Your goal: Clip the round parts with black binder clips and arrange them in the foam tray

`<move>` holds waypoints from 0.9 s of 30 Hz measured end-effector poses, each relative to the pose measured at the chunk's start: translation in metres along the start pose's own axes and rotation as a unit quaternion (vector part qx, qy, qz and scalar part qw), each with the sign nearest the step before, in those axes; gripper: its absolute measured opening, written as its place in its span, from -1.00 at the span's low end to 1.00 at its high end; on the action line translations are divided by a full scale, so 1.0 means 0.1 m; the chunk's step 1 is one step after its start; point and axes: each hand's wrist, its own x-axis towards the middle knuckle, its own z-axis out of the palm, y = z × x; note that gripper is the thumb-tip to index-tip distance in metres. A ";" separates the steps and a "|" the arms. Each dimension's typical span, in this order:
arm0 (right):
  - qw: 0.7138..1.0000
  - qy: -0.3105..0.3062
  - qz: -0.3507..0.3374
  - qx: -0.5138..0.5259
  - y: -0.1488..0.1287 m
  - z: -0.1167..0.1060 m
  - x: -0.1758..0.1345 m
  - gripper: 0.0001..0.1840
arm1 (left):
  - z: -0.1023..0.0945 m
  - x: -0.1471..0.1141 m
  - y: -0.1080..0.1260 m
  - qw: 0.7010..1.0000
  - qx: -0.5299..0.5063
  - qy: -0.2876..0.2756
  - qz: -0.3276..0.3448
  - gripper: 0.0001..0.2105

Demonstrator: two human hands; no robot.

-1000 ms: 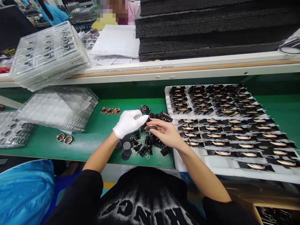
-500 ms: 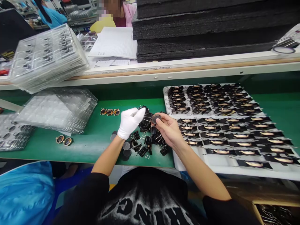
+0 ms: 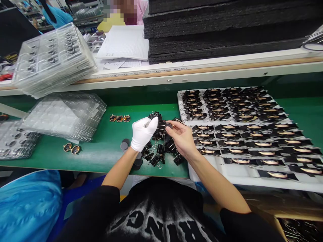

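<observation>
My left hand (image 3: 143, 134), in a white glove, is closed in a pinch at the wire handles of a black binder clip (image 3: 162, 126). My bare right hand (image 3: 182, 137) grips a dark round disc (image 3: 168, 125) between thumb and fingers, right beside that clip. Whether the clip's jaws touch the disc is hidden. Beneath and around both hands lies a loose pile of black binder clips (image 3: 161, 149). Dark round discs (image 3: 124, 145) lie on the green table by my left wrist, partly covered by it.
At right, a white tray (image 3: 242, 169) bears rows of clipped pieces. Gold-rimmed round pieces (image 3: 119, 118) and a linked pair (image 3: 71, 148) lie left. Clear plastic trays (image 3: 68, 116) are stacked further left. Black foam sheets (image 3: 227, 32) rest on the shelf (image 3: 151, 75). A person in blue sits at left.
The disc in my right hand has tilted from facing up to more edge-on, close against the binder clip. My left hand stays pinched in nearly the same place. The view has shifted slightly.
</observation>
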 end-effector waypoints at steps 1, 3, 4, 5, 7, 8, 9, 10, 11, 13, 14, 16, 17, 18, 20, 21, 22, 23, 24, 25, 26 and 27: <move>1.000 0.000 0.006 0.003 0.00 0.00 0.00 -0.56 | 0.01 0.00 0.00 1.000 -0.002 -0.006 -0.012 -0.46; 1.000 0.006 0.007 0.009 -0.03 -0.01 0.01 -0.56 | -0.01 0.04 -0.02 0.998 -0.031 -0.039 -0.037 -0.48; 1.000 0.014 0.001 0.013 -0.04 -0.03 0.03 -0.57 | -0.04 0.10 -0.05 0.995 -0.057 -0.060 -0.050 -0.47; 1.000 0.023 -0.007 0.020 -0.07 -0.05 0.04 -0.59 | -0.08 0.17 -0.10 0.992 -0.079 -0.074 -0.059 -0.43; 0.998 0.040 -0.024 0.048 -0.12 -0.10 0.08 -0.63 | -0.18 0.37 -0.23 0.992 -0.078 -0.072 -0.065 -0.36; 0.996 0.047 -0.030 0.066 -0.15 -0.13 0.09 -0.64 | -0.23 0.48 -0.30 0.996 -0.037 -0.065 -0.054 -0.38; 0.995 0.054 -0.033 0.081 -0.18 -0.15 0.11 -0.64 | -0.27 0.58 -0.36 0.996 0.029 -0.078 -0.034 -0.44; 0.993 0.064 -0.037 0.094 -0.21 -0.17 0.13 -0.63 | -0.30 0.67 -0.43 0.989 0.101 -0.106 -0.015 -0.50; 0.991 0.075 -0.040 0.102 -0.23 -0.19 0.14 -0.62 | -0.30 0.74 -0.48 0.975 0.171 -0.139 -0.009 -0.53; 0.988 0.096 -0.040 0.113 -0.26 -0.20 0.15 -0.59 | -0.25 0.82 -0.56 0.939 0.276 -0.202 -0.032 -0.51; 0.987 0.102 -0.035 0.118 -0.27 -0.20 0.14 -0.59 | -0.20 0.84 -0.59 0.923 0.308 -0.222 -0.053 -0.47; 0.987 0.100 -0.018 0.125 -0.27 -0.19 0.13 -0.60 | -0.10 0.85 -0.63 0.902 0.341 -0.252 -0.078 -0.44; 0.988 0.093 -0.007 0.125 -0.27 -0.18 0.13 -0.60 | -0.07 0.84 -0.64 0.897 0.345 -0.264 -0.078 -0.46; 0.989 0.083 0.004 0.121 -0.26 -0.18 0.12 -0.60 | -0.05 0.84 -0.65 0.896 0.343 -0.272 -0.072 -0.50; 0.993 0.054 0.025 0.105 -0.25 -0.17 0.12 -0.62 | -0.08 0.83 -0.66 0.901 0.332 -0.271 -0.064 -0.59; 0.994 0.040 0.039 0.095 -0.25 -0.16 0.11 -0.62 | -0.13 0.82 -0.64 0.905 0.327 -0.264 -0.062 -0.62; 0.994 0.026 0.055 0.085 -0.24 -0.16 0.11 -0.62 | -0.19 0.80 -0.62 0.910 0.322 -0.255 -0.060 -0.64; 0.994 0.012 0.073 0.075 -0.23 -0.15 0.10 -0.62 | -0.26 0.77 -0.58 0.914 0.318 -0.246 -0.058 -0.63; 0.994 -0.004 0.088 0.066 -0.22 -0.13 0.09 -0.61 | -0.32 0.73 -0.53 0.920 0.304 -0.243 -0.054 -0.62; 0.993 -0.023 0.097 0.058 -0.22 -0.12 0.07 -0.60 | -0.37 0.67 -0.47 0.928 0.274 -0.248 -0.051 -0.61; 0.993 -0.044 0.102 0.050 -0.21 -0.10 0.05 -0.59 | -0.40 0.60 -0.40 0.937 0.225 -0.263 -0.047 -0.60; 0.991 -0.068 0.104 0.043 -0.20 -0.09 0.03 -0.58 | -0.42 0.53 -0.33 0.943 0.165 -0.285 -0.044 -0.59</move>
